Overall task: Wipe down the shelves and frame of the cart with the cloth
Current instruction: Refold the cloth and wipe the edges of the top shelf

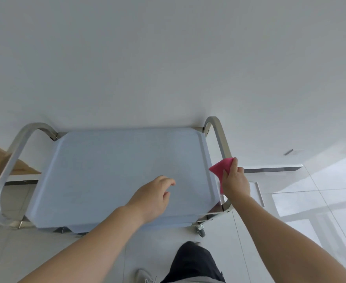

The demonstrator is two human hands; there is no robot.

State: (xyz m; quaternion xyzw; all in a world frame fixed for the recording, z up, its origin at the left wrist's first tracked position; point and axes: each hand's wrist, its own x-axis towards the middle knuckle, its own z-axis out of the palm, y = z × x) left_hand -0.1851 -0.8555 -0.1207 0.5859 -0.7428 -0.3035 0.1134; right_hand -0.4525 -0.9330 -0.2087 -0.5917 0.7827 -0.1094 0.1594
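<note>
Fingers point(235, 163) of the right hand point(235, 180) curl round a pink cloth point(220, 168), pinching it against the steel handle bar point(222, 139) on the cart's right side. That cloth looks soft and fuzzy, bunched into a rough triangle whose point juts left over the shelf edge, while a narrow strip of it hangs below the palm. Most of it sits left of and under the knuckles, touching the bar where the tube runs toward the near corner.

Over to the left hand point(153, 196): it hovers above or lightly on the top shelf point(107, 170), fingers loosely bent and holding nothing; whether they touch the surface I cannot tell. This shelf is a pale blue-grey tray, smooth and matt, rectangular with rounded corners and a shallow raised rim.

Around it runs the cart frame point(2, 176), brushed metal tubing bent into a rounded loop at each end, blurred on the left side. One small caster point(201, 230) shows under the near right corner. Beyond lie glossy pale floor tiles point(311, 201) and a plain white wall point(168, 58)
</note>
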